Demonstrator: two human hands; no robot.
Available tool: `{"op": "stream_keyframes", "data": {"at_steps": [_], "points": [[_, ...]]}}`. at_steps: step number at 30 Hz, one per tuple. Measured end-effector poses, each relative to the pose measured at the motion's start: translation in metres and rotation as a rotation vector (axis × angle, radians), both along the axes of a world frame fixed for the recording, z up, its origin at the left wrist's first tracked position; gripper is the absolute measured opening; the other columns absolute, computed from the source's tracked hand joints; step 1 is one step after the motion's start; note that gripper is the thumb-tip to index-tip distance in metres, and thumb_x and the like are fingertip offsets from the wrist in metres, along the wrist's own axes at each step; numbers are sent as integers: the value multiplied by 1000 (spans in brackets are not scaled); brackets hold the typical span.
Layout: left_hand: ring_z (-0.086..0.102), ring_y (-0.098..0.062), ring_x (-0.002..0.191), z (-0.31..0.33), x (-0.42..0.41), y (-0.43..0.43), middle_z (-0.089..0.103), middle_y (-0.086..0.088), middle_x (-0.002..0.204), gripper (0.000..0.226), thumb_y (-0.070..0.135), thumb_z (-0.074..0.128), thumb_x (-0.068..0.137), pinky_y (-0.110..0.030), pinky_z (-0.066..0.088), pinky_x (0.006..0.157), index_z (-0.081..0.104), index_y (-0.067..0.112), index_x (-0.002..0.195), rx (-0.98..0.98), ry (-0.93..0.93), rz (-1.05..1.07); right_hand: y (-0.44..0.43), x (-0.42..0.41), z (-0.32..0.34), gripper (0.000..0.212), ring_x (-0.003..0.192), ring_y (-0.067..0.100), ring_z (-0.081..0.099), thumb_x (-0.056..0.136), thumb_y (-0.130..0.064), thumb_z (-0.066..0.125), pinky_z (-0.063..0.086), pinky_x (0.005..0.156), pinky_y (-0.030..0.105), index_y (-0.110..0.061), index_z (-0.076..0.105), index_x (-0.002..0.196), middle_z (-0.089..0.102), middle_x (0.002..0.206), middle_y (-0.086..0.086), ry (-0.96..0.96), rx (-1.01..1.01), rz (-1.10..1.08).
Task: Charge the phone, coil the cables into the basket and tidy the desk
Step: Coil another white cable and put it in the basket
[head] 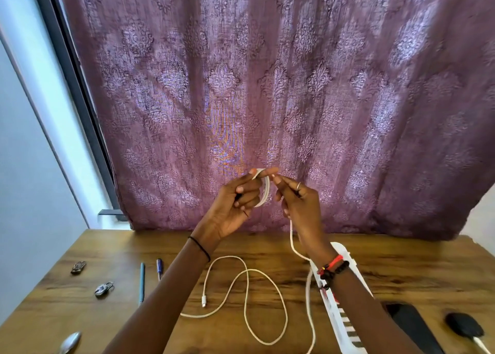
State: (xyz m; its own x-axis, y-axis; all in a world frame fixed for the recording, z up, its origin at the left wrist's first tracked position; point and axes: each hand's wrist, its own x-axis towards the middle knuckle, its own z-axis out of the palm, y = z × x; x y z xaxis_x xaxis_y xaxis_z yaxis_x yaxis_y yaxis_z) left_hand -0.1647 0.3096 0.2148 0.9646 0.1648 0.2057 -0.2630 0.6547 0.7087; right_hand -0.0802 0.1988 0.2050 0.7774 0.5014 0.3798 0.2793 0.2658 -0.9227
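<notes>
Both hands are raised above the desk in front of the curtain. My left hand (238,198) grips a small coil of white cable (265,190), thumb and fingers curled round its loops. My right hand (297,195) pinches the same cable beside the coil, and the cable's loose length hangs down from it to the desk. A second white cable (246,284) lies in loose loops on the wood with its plug at the front. The white slotted basket (345,324) lies under my right forearm. A dark phone (412,324) lies at the right, partly hidden by my arm.
A black charger plug (464,324) with a white lead sits at the far right. Two pens (142,281) lie left of centre. Small metal items (104,289) and a spoon (70,341) lie at the left. The purple curtain (267,99) hangs behind the wooden desk (428,273).
</notes>
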Motion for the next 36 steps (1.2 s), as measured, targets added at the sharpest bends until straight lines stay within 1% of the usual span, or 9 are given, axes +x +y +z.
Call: {"op": "stream_keyframes", "data": {"at_steps": [9,12,16,21,24,26,30,33,36], "points": [[20,-11,31,19,5,-1,39,7,45,43,19,32,94,-15,22,34,46,-5,126,-215,-80,124,1,-11,-20,27,44,2,47,98,-15,46,38,50,17,-15,62,119,57,57,-4,-382,-350,-103],[34,-9,31,22,5,3,43,8,49,42,16,27,99,-12,27,34,41,-6,130,-257,-94,189,-8,-20,-17,32,75,25,66,98,-25,43,52,68,36,-20,58,126,70,81,13,-557,-590,-137],[36,-5,34,25,11,1,46,10,56,39,12,28,99,-9,35,40,38,-5,133,-198,-92,289,-17,-35,-2,34,96,33,64,99,-31,38,51,82,40,-24,53,128,70,96,15,-667,-789,-141],[44,-2,42,25,24,-15,55,8,60,21,13,34,101,-13,41,46,51,6,111,67,-13,546,-29,-46,18,18,88,30,67,95,-19,41,52,82,38,-11,57,92,72,84,12,-602,-863,-11],[51,-5,47,24,25,-19,62,8,61,24,10,37,100,-17,45,54,58,18,92,390,23,740,-39,-49,26,17,71,19,68,92,-13,42,50,73,28,-12,55,81,72,69,8,-562,-873,76],[56,-4,47,21,25,-22,66,9,61,25,7,36,100,-17,49,54,57,15,88,606,39,809,-46,-48,32,21,62,18,64,93,-15,42,48,70,28,-14,52,75,70,63,6,-544,-877,94],[60,-8,46,16,28,-27,67,12,60,22,14,38,101,-29,54,59,58,17,94,1078,138,846,-61,-34,49,19,72,23,65,92,-25,49,53,75,35,-13,64,89,70,75,7,-610,-867,32],[68,-26,63,13,30,-28,72,-1,72,24,20,39,100,-44,55,70,57,6,92,1413,227,861,-73,-21,61,19,78,26,64,88,-28,56,49,77,35,-17,68,97,70,87,7,-633,-824,-18],[61,-16,53,12,28,-34,63,10,55,24,23,40,99,-38,54,68,60,16,88,1499,210,805,-84,-5,69,11,63,4,57,86,-20,61,44,63,24,-19,71,88,63,70,-6,-607,-734,3]]}}
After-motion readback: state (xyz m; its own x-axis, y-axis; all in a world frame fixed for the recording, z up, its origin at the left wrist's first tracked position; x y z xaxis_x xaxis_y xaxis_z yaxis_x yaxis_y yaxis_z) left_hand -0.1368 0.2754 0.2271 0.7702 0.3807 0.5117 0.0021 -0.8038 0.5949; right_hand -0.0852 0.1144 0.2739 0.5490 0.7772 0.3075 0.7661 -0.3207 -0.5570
